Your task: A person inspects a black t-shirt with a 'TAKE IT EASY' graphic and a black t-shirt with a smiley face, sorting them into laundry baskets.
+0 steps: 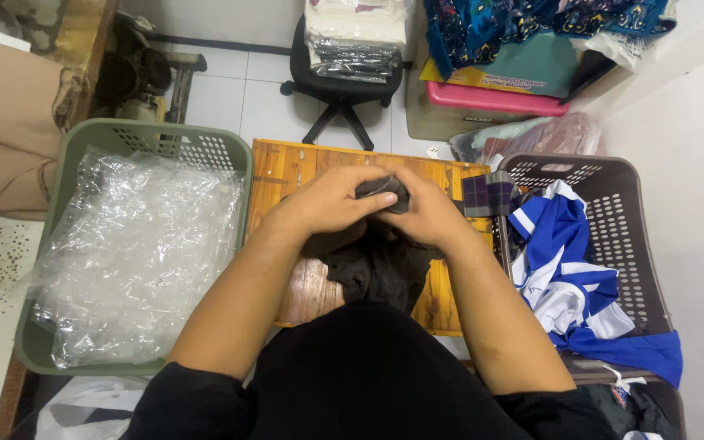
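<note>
Far left, a green perforated plastic basket [230, 151] brims with crinkly clear plastic bags [136, 244]. Over the small wooden slatted table [283, 175], left hand [332, 200] and right hand [425, 213] curl tight around a dark, soft bunched cloth [380, 261]. At right, a brown perforated basket [613, 212] holds blue-and-white fabric [568, 269].

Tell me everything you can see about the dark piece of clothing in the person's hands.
The dark garment is a black or charcoal cloth, soft and creased, of a kind that cannot be told. Its upper part is bunched into a tight wad between the left hand and the right hand, which press on it from both sides. The rest hangs loose and crumpled below the hands, draping over the wooden board toward the person's lap. No print, buttons or seams show.
</note>
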